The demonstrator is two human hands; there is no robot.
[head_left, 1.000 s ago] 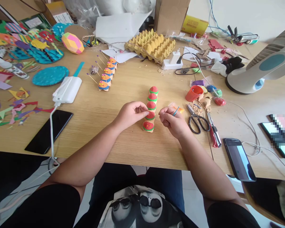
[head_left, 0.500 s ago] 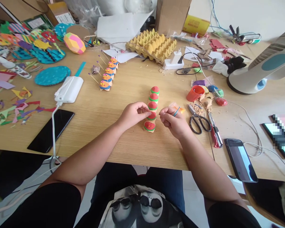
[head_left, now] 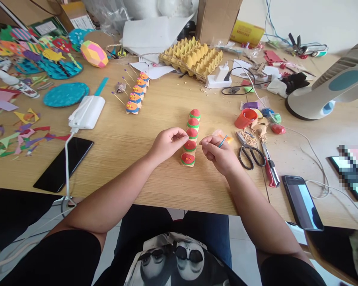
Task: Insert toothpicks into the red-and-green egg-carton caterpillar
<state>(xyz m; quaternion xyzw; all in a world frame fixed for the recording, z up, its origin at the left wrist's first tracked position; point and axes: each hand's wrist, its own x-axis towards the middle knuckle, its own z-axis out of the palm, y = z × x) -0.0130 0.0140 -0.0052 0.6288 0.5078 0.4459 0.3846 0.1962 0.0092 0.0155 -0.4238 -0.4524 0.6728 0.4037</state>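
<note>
My right hand [head_left: 220, 154] is curled into a loose fist, thumb and forefinger pinching a thin blue stick [head_left: 222, 141] whose free end pokes up and away from me. My left hand [head_left: 168, 143] is curled too, thumb and forefinger tips pressed together. I cannot tell whether anything tiny sits between them.

The row of red-and-green domes [head_left: 191, 135] lies between the two hands on the counter [head_left: 155, 115]. Its long axis runs away from me, leaning slightly to the right at the far end. My left fingertips are right at its left flank, about the middle domes, touching or nearly so. My right knuckles are just beside its right flank, level with the two nearest domes, with a narrow gap showing. The left hand is the nearer.

Beyond my right hand lie black-handled scissors [head_left: 250, 152] and a red utility knife [head_left: 270, 170], with a red cup [head_left: 244, 118] farther back. Well off to my left, a second row of orange-and-blue domes [head_left: 136, 94] lies along much the same line.
</note>
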